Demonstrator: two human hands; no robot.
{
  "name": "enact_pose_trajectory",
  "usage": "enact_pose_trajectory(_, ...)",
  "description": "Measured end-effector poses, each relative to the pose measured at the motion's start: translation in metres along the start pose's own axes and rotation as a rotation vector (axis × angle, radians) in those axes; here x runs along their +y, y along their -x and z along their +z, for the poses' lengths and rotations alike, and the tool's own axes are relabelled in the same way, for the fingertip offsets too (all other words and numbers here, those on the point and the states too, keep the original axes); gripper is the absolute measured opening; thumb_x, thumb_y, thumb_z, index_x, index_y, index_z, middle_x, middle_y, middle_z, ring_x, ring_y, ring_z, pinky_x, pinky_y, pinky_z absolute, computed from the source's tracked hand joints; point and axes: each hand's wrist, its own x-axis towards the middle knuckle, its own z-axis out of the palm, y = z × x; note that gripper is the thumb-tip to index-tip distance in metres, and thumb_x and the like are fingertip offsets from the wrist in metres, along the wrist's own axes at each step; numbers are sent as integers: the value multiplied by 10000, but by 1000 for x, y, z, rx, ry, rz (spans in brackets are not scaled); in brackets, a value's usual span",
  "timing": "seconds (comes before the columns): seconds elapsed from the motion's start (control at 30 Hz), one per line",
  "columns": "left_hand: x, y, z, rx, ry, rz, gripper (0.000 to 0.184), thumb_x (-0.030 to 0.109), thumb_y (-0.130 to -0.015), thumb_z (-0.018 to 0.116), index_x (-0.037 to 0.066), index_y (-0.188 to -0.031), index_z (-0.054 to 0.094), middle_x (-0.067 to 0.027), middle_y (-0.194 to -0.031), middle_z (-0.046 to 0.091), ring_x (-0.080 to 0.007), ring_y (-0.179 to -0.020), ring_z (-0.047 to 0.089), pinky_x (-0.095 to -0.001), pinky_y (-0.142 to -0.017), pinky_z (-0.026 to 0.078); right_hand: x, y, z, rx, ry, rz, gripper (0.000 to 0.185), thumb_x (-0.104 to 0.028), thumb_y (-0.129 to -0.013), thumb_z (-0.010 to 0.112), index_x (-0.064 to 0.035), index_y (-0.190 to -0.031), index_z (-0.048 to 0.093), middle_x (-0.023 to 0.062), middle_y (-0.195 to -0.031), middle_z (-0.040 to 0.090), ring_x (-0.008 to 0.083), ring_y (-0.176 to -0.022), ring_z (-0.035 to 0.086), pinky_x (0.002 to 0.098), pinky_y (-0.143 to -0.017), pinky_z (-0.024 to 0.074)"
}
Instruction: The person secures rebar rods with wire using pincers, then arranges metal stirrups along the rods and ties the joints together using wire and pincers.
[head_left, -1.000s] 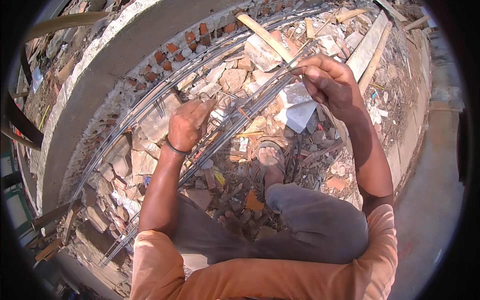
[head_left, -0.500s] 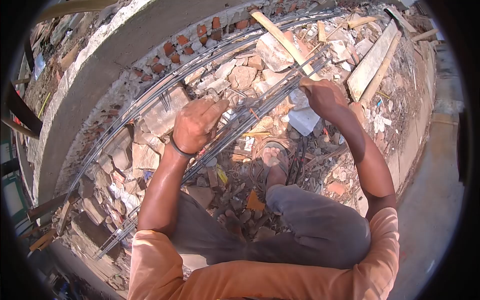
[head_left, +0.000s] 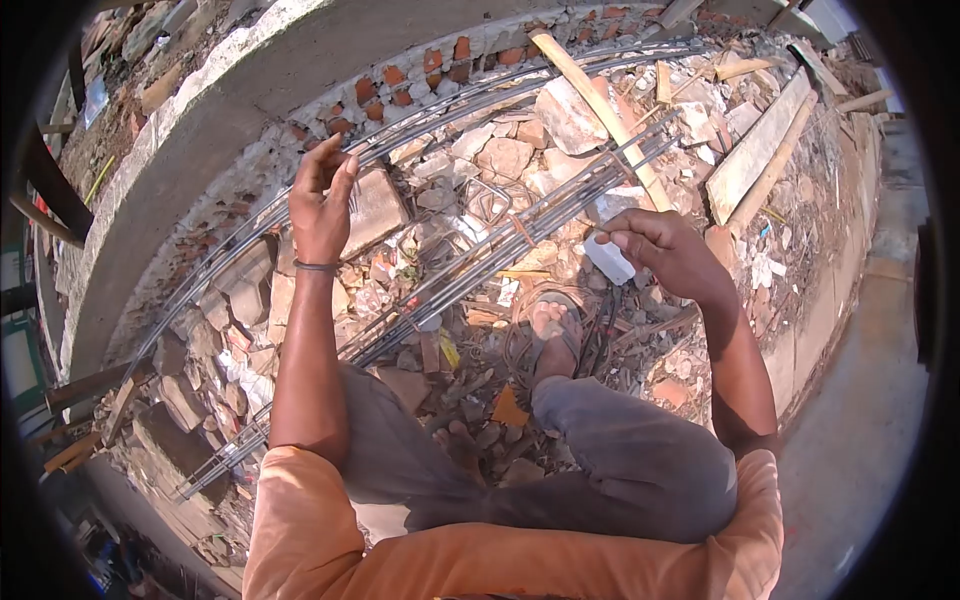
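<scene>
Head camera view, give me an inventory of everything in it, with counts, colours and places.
Straight metal rods: several bundled, grey, diagonal across the middle
Curved metal rods: several, grey, along the wall
Wall: one, grey, upper left
Bricks: many, orange-red, in the wall
Rubble: many pieces, pale and brown, over the ground
Wooden strip: one, yellowish, top centre
Wide plank: one, pale, upper right
White block: one, below the right fingers
Orange fragment: one, between the legs
Left hand: one, brown, left of the rod bundle
Dark band: one, left wrist
Right hand: one, brown, right of the bundle
Shirt: one, orange, bottom
Trousers: one pair, grey, lower centre
</scene>
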Motion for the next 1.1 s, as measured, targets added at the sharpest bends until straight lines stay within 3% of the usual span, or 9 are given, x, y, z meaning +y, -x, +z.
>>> enact_pose_trajectory(0.07, 2, 4, 17, 182, 375, -424, 497, 207, -955, 560, -103, -1310, 405, -185, -1102, 618, -240, -965, 644, -323, -823, 519, 4, -10, 10, 1, 14, 6, 258, -225, -948, 537, -30, -1067, 657, 94, -738, 590, 155, -656, 527, 307, -646, 440)
enact_pose_trajectory(0.23, 21, 37, 72, -81, 920, -1005, 651, 386, -998, 407, -123, -1376, 258, -286, -1305, 473, -380, -1160, 525, -463, -974, 455, -7, -31, 38, -105, 96, -64, 251, -119, -911, 508, -48, -1101, 656, 150, -766, 624, 220, -643, 534, 332, -649, 441)
enact_pose_trajectory(0.33, 27, 25, 85, 55, 901, -666, 505, 340, -1025, 314, -90, -1283, 373, -259, -1236, 507, -360, -1133, 541, -471, -941, 481, 0, -31, 61, -117, 88, -42, 251, -197, -959, 539, -34, -1104, 663, 70, -742, 585, 132, -680, 525, 305, -662, 443)
enact_pose_trajectory(0.67, 58, 20, 90, 297, 1147, -740, 308, 201, -978, 405, -39, -1162, 463, -154, -1005, 535, -329, -926, 586, -502, -898, 504, -6, -28, 72, -220, -22, 93, 231, -112, -932, 526, -49, -1109, 660, 26, -762, 566, 109, -683, 492, 285, -634, 426)
enact_pose_trajectory(0.77, 57, 16, 89, 345, 1126, -763, 231, 218, -993, 434, 24, -1022, 557, -26, -757, 505, -138, -599, 479, -307, -543, 450, -11, -26, 76, -280, -3, 48, 208, -102, -910, 559, -45, -1082, 660, 46, -772, 595, 116, -684, 517, 280, -635, 427)
enact_pose_trajectory(0.83, 60, 4, 84, 425, 1074, -811, 227, 232, -978, 461, 50, -913, 579, 32, -614, 432, -68, -459, 342, -248, -383, 270, -11, -21, 72, -82, 144, -104, 193, -89, -891, 581, -41, -1061, 660, 74, -791, 619, 145, -691, 544, 290, -652, 441)
enact_pose_trajectory(0.97, 69, -6, 70, 479, 1160, -842, 213, 244, -929, 471, 80, -805, 525, 53, -536, 346, -81, -414, 297, -244, -372, 228, -15, -28, 36, 475, 700, -481, 168, -151, -897, 566, -27, -962, 658, 135, -828, 644, 312, -767, 607, 386, -741, 453)
enact_pose_trajectory(1.07, 81, -12, 67, 432, 1337, -800, 219, 227, -925, 460, 94, -755, 497, 52, -528, 353, -86, -406, 296, -252, -355, 215, 30, -47, 54, 702, 271, -200, 207, -201, -934, 539, -38, -959, 665, 140, -845, 649, 291, -728, 582, 358, -703, 438)
enact_pose_trajectory(1.1, 81, -16, 62, 353, 1441, -704, 232, 211, -915, 459, 109, -707, 470, 48, -509, 339, -91, -395, 287, -260, -336, 216, 33, -41, 73, 458, 173, -26, 240, -232, -954, 521, -44, -974, 668, 119, -783, 626, 262, -677, 556, 344, -665, 427)
